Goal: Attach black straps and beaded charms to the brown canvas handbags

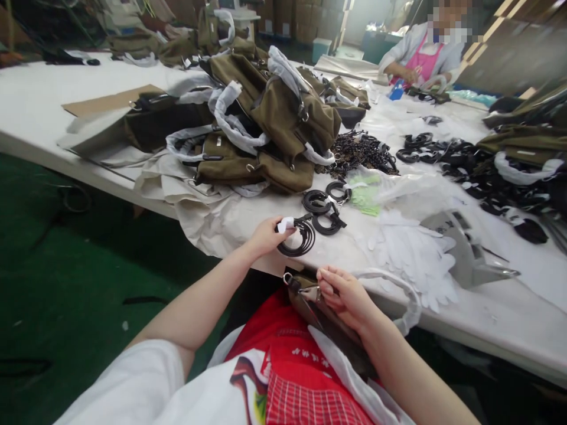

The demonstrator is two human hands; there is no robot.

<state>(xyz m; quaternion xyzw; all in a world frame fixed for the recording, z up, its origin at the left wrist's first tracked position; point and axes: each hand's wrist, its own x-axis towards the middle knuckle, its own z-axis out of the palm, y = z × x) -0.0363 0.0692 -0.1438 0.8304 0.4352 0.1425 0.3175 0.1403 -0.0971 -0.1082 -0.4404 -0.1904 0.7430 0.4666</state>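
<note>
Near the table's front edge, my left hand [271,237] grips a coiled black strap [302,241] bound with a white wrap. More coiled black straps [316,202] lie just beyond it on the table. In my lap, against the table edge, rests an olive handbag [330,321] with a metal ring at its end and a wrapped pale handle [410,295]. My right hand [343,295] is closed at the bag's top edge by the zipper end, its fingertips pinched together. What exactly lies between those fingertips is too small to make out.
Olive handbags with wrapped handles [266,118] are piled mid-table. Behind the straps lie black chain-like cords [361,153] and green strips [365,193]. White tags [411,254] and a grey metal tool [469,251] are at right. A co-worker in a pink apron [423,59] works at the far side.
</note>
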